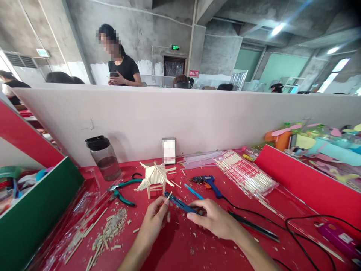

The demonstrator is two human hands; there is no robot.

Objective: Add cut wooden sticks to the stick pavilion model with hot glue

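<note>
My left hand [157,215] pinches a short piece of wooden stick [169,195] between thumb and fingers. In my right hand [210,217] is a blue utility knife [180,203], its front end close to that piece of stick. Just beyond my hands stands a small pavilion model [155,177] built of wooden sticks, with a pointed roof and upturned corners. A blue pen-like stick [194,191] lies beyond the knife. Whether the blade is out, I cannot tell.
Pliers [124,184], a water bottle [104,158] and wood scraps [111,226] lie or stand left. A glue gun [207,183], its cable, a dark long-handled tool [254,226] and bagged chopsticks [245,173] lie right. A phone [169,151] leans on the white partition [191,120].
</note>
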